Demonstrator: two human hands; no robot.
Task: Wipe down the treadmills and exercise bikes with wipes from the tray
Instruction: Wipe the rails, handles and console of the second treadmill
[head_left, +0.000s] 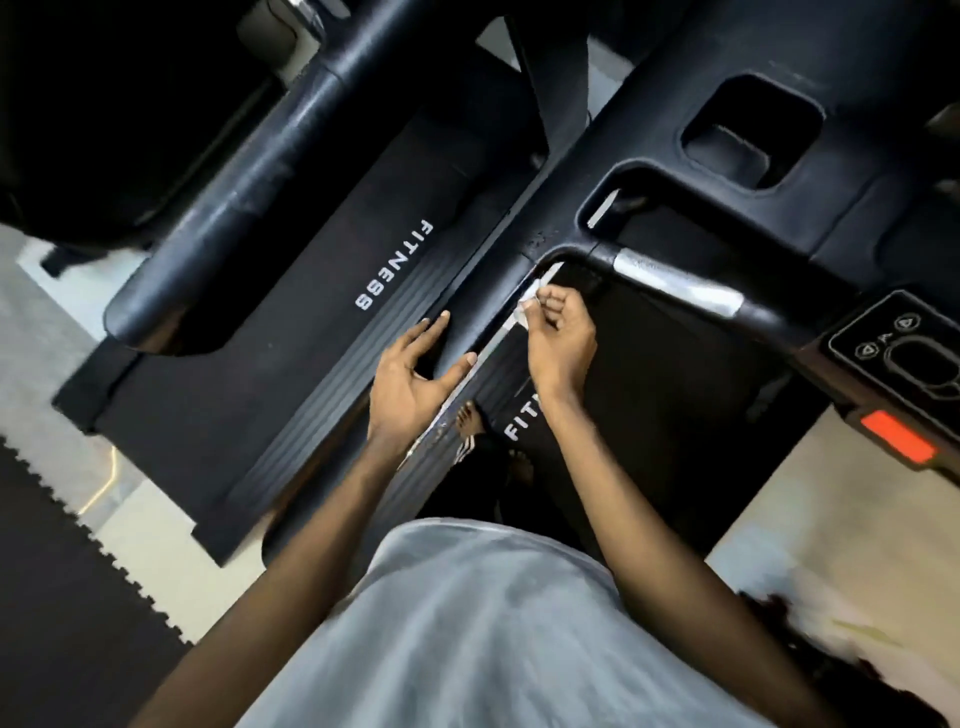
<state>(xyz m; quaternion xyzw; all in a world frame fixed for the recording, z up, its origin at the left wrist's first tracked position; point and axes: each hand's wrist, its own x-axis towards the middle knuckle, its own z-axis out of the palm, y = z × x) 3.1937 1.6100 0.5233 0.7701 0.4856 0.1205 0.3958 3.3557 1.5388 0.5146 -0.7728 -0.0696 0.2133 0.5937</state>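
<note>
Treadmill deck (270, 364) below. Right hand (561, 345) pinches wipe (525, 306) by rail (493, 260); left hand (410, 379) spread, empty. Risk: fingertip pinch may drop wipe.

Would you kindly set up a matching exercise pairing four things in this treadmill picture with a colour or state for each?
Things:
1. left hand
2. right hand
3. crumpled white wipe
4. rectangular console patch

States:
A. orange-red
B. held at the fingertips
C. fingers straight, holding nothing
D. fingers curled, pinching something

Pairs: 1-C, 2-D, 3-B, 4-A.
</note>
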